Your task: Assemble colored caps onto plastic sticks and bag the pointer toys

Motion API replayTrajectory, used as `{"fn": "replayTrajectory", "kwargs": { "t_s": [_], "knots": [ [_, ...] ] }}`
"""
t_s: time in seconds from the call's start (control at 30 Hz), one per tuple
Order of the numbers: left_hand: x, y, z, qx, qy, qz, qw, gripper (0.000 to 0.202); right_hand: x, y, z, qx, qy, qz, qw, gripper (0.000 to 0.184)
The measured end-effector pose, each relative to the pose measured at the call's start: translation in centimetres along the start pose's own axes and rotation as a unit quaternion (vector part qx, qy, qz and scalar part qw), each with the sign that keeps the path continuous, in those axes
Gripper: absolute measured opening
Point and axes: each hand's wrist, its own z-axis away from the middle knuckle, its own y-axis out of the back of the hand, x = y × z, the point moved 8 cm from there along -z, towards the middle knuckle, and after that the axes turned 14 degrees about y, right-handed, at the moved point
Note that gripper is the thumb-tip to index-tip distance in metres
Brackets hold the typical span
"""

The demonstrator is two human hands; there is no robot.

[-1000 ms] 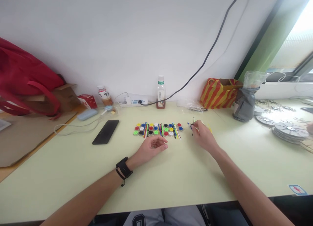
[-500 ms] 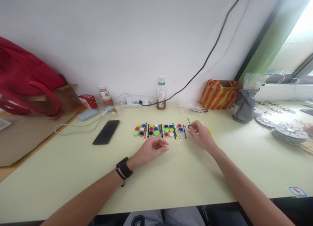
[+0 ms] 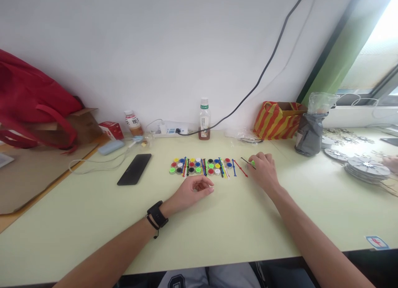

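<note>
From the head camera, my right hand (image 3: pixel 263 172) rests on the pale green bench (image 3: pixel 217 230), about midway along it and nearer its far edge than its near one. Its fingers are pressed together, pinching one end of a thin black stick (image 3: pixel 248 163). The stick slants up and away to the left, low over the bench. Something small and green (image 3: pixel 253 162) shows at my fingertips; I cannot tell what it is. Just left of the black stick a red stick (image 3: pixel 242 169) lies flat on the bench, with a blue stick (image 3: pixel 234 167) beside it.

Further left lie the rows of coloured caps (image 3: pixel 192 165), with more coloured sticks laid between the groups.

My left hand (image 3: pixel 194 191) lies on the bench just in front of the caps, toward the near edge. It is loosely curled, fingertips close to the thumb; I cannot tell whether it holds anything. A black watch (image 3: pixel 157 213) sits on that wrist.

A black phone (image 3: pixel 134 168) lies flat, left of the caps. Along the far edge stand a tall bottle (image 3: pixel 204 118), a white power strip (image 3: pixel 169 130) and a small bottle (image 3: pixel 133 121). A red-and-yellow striped bag (image 3: pixel 276 119) sits toward the far right corner, and a red bag (image 3: pixel 31 101) at the far left. Another person's hand (image 3: pixel 392 162) shows at the right edge, beside a stack of grey discs (image 3: pixel 367 167).
</note>
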Motion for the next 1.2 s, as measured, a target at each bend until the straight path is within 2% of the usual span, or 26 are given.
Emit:
{"fn": "replayTrajectory", "kwargs": {
  "t_s": [0.1,0.27,0.5,0.67,0.73,0.83,0.93,1.03,1.2],
  "knots": [
    [0.2,-0.1,0.1,-0.003,0.0,-0.003,1.0,0.03,-1.3,0.2,-0.2,0.015,0.047,-0.032,0.998,0.023],
    [0.4,-0.1,0.2,-0.004,-0.002,-0.007,1.0,0.032,-4.6,-0.8,-0.2,-0.029,0.139,-0.058,0.988,0.026],
    [0.5,-0.3,0.1,-0.012,-0.001,-0.009,1.0,0.03,-5.5,-0.7,-0.3,-0.023,0.174,-0.119,0.977,0.016],
    [0.4,-0.2,0.1,-0.011,-0.001,-0.008,1.0,0.03,-5.7,1.2,-0.5,0.031,0.166,-0.214,0.962,0.01],
    [0.3,-0.2,0.1,-0.012,-0.002,-0.01,1.0,0.029,-5.3,2.0,-0.6,0.06,0.143,-0.252,0.955,0.008],
    [0.3,-0.2,0.0,-0.01,-0.006,-0.011,1.0,0.029,-4.2,2.1,-0.7,0.074,0.091,-0.289,0.95,0.006],
    [0.3,-0.2,0.0,-0.007,-0.007,-0.01,1.0,0.029,-3.7,1.7,-0.7,0.072,0.073,-0.276,0.956,0.013],
    [0.4,-0.2,0.1,-0.011,-0.006,-0.01,1.0,0.028,-3.7,1.2,-0.7,0.056,0.083,-0.246,0.964,0.022],
    [0.4,-0.2,0.1,-0.011,-0.006,-0.008,1.0,0.026,-4.1,0.5,-0.6,0.022,0.095,-0.247,0.964,0.027]
  ]
}}
